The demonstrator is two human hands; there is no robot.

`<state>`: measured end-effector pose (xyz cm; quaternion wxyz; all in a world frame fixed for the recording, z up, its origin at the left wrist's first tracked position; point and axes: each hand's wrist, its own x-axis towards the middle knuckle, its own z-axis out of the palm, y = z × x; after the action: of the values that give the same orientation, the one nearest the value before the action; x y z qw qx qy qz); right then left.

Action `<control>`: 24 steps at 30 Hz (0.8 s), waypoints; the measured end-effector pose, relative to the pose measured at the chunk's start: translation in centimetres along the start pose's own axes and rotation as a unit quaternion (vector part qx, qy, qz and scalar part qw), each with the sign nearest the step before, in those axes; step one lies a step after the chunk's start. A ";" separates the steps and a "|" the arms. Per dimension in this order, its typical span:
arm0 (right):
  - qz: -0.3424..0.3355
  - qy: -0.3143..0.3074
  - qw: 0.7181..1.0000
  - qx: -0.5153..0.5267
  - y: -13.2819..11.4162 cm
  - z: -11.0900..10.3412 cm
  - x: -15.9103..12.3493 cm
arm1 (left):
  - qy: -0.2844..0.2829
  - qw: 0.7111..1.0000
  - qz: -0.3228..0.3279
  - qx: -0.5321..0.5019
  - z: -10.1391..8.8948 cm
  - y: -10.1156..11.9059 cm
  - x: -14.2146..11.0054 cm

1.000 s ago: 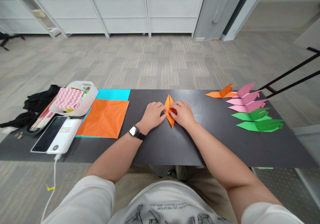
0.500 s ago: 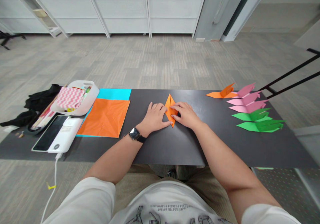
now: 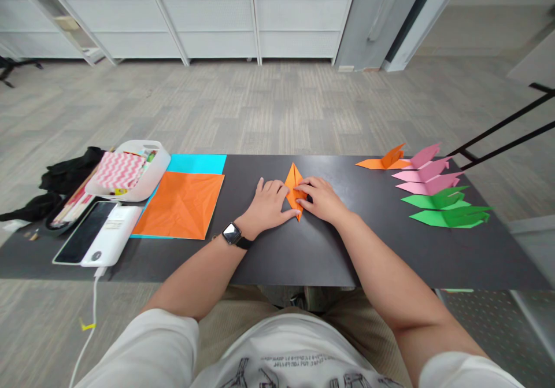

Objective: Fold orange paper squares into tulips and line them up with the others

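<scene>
A folded orange paper piece (image 3: 293,181), kite-shaped with a point toward the far edge, lies flat on the dark table (image 3: 303,249). My left hand (image 3: 265,206), with a watch at the wrist, rests flat on the table with fingers stretched out, its fingertips pressing the paper's left edge. My right hand (image 3: 321,200) lies on the paper's right side, fingers curled down and pressed on the fold.
Square orange (image 3: 180,204) and cyan (image 3: 198,163) sheets lie to the left. A white tray (image 3: 143,187) with patterned paper, a phone (image 3: 82,239) on a white power bank and black cloth sit at far left. Folded orange, pink and green paper figures (image 3: 433,191) line the right.
My left hand has flattened out from a curled pose and slid slightly toward me along the paper's left edge. My right hand has shifted a little. The paper stays in place.
</scene>
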<state>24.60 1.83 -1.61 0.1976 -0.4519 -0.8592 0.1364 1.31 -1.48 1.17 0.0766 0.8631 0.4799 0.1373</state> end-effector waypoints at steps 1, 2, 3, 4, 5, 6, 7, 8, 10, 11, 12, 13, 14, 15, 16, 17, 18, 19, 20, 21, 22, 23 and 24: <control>0.001 -0.001 1.000 0.000 0.0 0.0 0.0 | 0.001 1.000 -0.003 0.002 0.0 0.1 0.0; 0.001 -0.001 1.000 0.001 -0.1 0.0 0.0 | 0.001 1.000 -0.006 0.003 0.1 0.2 0.1; 0.001 -0.001 1.000 0.001 -0.1 0.0 0.0 | 0.002 1.000 -0.009 0.004 0.1 0.2 0.1; 0.001 0.000 1.000 0.002 -0.1 0.0 0.0 | 0.002 1.000 -0.012 0.005 0.1 0.3 0.2; 0.001 0.000 1.000 0.003 -0.2 0.0 0.0 | 0.002 1.000 -0.013 0.006 0.1 0.4 0.2; 0.001 0.001 1.000 0.003 -0.2 -0.1 0.0 | 0.000 1.000 -0.013 0.006 0.0 0.5 0.2; 0.002 0.002 1.000 0.003 -0.2 -0.1 0.0 | -0.001 1.000 -0.012 0.007 0.0 0.5 0.2; 0.001 0.003 1.000 0.002 -0.2 -0.1 0.0 | -0.002 1.000 -0.011 0.007 -0.1 0.6 0.1; 0.001 0.005 1.000 0.001 -0.3 -0.1 0.0 | -0.003 1.000 -0.009 0.007 -0.2 0.7 0.1; 0.001 0.006 1.000 0.001 -0.3 -0.1 0.0 | -0.003 1.000 -0.009 0.006 -0.2 0.7 0.1; 0.001 0.005 1.000 0.002 -0.3 -0.1 0.0 | -0.002 1.000 -0.009 0.005 -0.2 0.7 0.0; 0.001 0.004 1.000 0.002 -0.2 -0.1 -0.1 | -0.002 1.000 -0.010 0.004 -0.2 0.7 0.0; 0.001 0.003 1.000 0.003 -0.2 -0.1 -0.1 | -0.002 1.000 -0.010 0.003 -0.2 0.7 0.0; 0.001 0.003 1.000 0.003 -0.2 -0.1 -0.1 | -0.003 1.000 -0.010 0.002 -0.2 0.7 0.0; 0.000 0.003 1.000 0.003 -0.2 -0.1 -0.1 | -0.004 1.000 -0.010 0.001 -0.2 0.8 0.0; -0.001 0.003 1.000 0.004 -0.1 -0.1 -0.1 | -0.006 1.000 -0.009 0.000 -0.2 0.8 0.0; -0.002 0.003 1.000 0.004 -0.1 0.0 -0.1 | -0.007 1.000 -0.009 -0.001 -0.1 0.8 0.0; -0.002 0.002 1.000 0.005 0.0 0.0 -0.1 | -0.008 1.000 -0.009 -0.002 -0.1 0.9 0.0; -0.003 0.001 1.000 0.005 0.0 0.0 -0.1 | -0.009 1.000 -0.010 -0.002 0.0 0.9 -0.1; -0.002 0.000 1.000 0.005 0.0 0.1 -0.1 | -0.009 1.000 -0.011 -0.002 0.0 0.8 -0.1; -0.001 0.000 1.000 0.006 0.1 0.1 -0.1 | -0.008 1.000 -0.011 -0.003 0.0 0.7 -0.1; -0.001 0.000 1.000 0.006 0.1 0.1 -0.1 | -0.007 1.000 -0.010 -0.007 0.0 0.5 -0.1; -0.001 0.001 1.000 0.008 0.1 0.1 -0.1 | -0.007 1.000 -0.008 -0.012 0.0 0.2 0.0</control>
<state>24.67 1.85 -1.80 0.2025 -0.4494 -0.8584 0.1422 1.45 -1.59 1.21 0.0917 0.8590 0.4848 0.1367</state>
